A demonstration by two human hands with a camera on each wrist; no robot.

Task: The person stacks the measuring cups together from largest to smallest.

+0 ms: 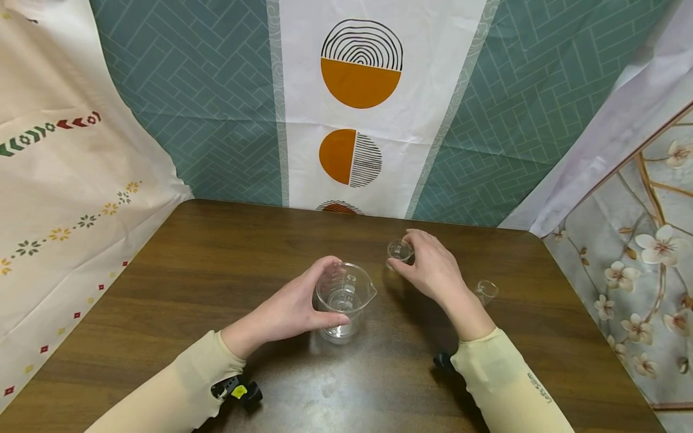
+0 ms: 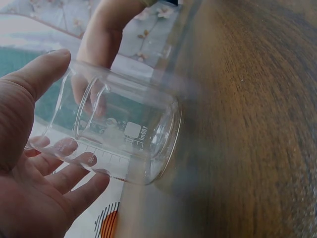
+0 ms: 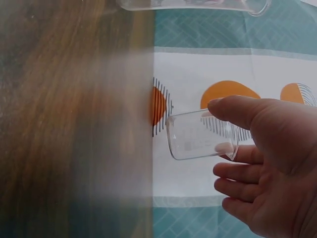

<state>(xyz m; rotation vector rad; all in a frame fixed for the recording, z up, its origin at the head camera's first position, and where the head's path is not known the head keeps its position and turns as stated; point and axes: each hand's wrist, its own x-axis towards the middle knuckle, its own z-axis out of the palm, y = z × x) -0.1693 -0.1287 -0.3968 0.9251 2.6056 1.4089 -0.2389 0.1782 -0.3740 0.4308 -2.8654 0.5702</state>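
My left hand (image 1: 292,304) grips a large clear glass beaker (image 1: 358,281) near its rim, thumb on the near side and fingers round the far side. Inside it sits a smaller beaker (image 1: 343,300). White graduation marks show on the large beaker (image 2: 133,148) in the left wrist view, and its base meets the tabletop. My right hand (image 1: 433,264) pinches a small beaker (image 1: 399,249) by the rim between thumb and finger. In the right wrist view this small beaker (image 3: 193,139) hangs off the table, base down, while the other fingers stay loosely bent.
Another small glass vessel (image 1: 488,290) stands on the brown wooden table (image 1: 216,258), right of my right wrist and partly hidden by it. A patterned cloth (image 1: 233,108) hangs behind the table's far edge, with more cloths at both sides.
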